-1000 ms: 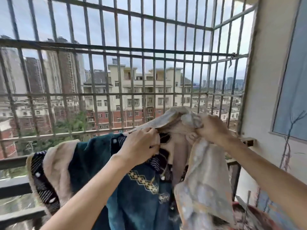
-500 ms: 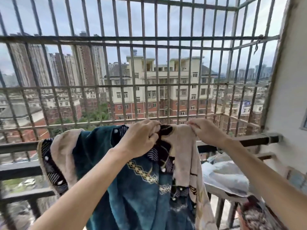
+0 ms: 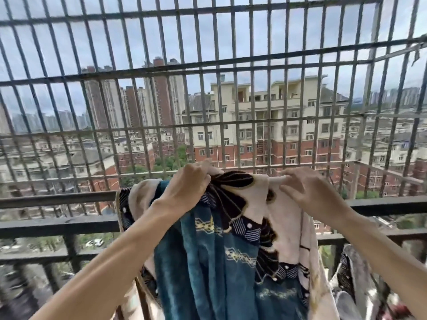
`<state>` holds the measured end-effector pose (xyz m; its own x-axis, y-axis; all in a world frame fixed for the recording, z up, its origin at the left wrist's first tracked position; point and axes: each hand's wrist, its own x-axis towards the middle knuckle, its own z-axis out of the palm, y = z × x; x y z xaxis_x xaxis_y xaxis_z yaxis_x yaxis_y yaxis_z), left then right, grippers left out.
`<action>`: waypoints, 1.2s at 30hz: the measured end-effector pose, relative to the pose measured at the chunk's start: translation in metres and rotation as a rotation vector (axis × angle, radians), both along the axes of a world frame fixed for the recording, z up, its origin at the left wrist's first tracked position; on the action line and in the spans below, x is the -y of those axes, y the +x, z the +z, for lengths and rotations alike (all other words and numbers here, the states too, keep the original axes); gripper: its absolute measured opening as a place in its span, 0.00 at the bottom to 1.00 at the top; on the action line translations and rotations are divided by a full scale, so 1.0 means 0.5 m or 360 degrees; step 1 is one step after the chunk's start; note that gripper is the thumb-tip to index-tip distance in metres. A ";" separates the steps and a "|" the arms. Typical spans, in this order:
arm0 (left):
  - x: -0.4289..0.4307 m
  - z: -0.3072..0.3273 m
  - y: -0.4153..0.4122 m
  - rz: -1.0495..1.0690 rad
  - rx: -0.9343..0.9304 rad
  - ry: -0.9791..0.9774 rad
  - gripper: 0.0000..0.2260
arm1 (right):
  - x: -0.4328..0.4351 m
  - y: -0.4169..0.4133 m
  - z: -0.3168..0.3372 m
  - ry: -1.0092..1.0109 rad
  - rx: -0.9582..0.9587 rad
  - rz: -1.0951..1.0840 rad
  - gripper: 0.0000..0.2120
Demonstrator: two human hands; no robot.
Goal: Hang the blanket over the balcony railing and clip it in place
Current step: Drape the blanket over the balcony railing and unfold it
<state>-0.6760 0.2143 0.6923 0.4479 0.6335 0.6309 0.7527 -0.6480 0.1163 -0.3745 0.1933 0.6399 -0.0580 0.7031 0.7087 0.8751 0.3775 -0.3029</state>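
We judge the blanket (image 3: pixel 208 262) to be a thick, plush fleece: soft, limp and fairly heavy, so it will sag, bunch and slide off a smooth bar under its own weight unless the load is shared on both sides. It lies draped over the top bar of the railing (image 3: pixel 57 199), gathered into folds, with its teal length hanging down on our side and a cream-edged bulge pushed up at the left. The best hold is along the top edge, hands well apart, so we can spread it flat on the bar. Our left hand (image 3: pixel 187 188) reaches forward with the forearm rising from lower left, its fingers curled tightly round a bunch of the dark patterned border just above the bar. Our right hand (image 3: pixel 312 195) comes in from the right, wrist raised, pinching the cream hem between thumb and fingertips while the other fingers arch loosely. No clip shows.
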 end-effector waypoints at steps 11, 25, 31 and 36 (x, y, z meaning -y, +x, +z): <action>0.005 -0.009 -0.419 0.0524 0.0138 0.0123 0.18 | -0.011 -0.085 -0.002 0.0103 0.0158 -0.0125 0.20; 0.004 -0.018 -0.520 0.0380 0.0085 -0.0041 0.11 | 0.074 -0.324 0.028 0.0349 0.0319 -0.0370 0.17; -0.048 -0.030 -0.403 -0.0020 -0.0058 0.0047 0.12 | -0.004 -0.427 0.030 0.0008 0.0273 -0.0014 0.21; -0.094 -0.056 -0.445 0.0189 -0.0035 0.0057 0.10 | -0.027 -0.451 0.011 0.0054 0.0261 -0.0097 0.17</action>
<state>-0.8986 0.2614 0.6643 0.3852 0.6600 0.6450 0.8263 -0.5579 0.0773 -0.6001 0.2070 0.6452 -0.1325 0.6849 0.7165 0.9333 0.3296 -0.1424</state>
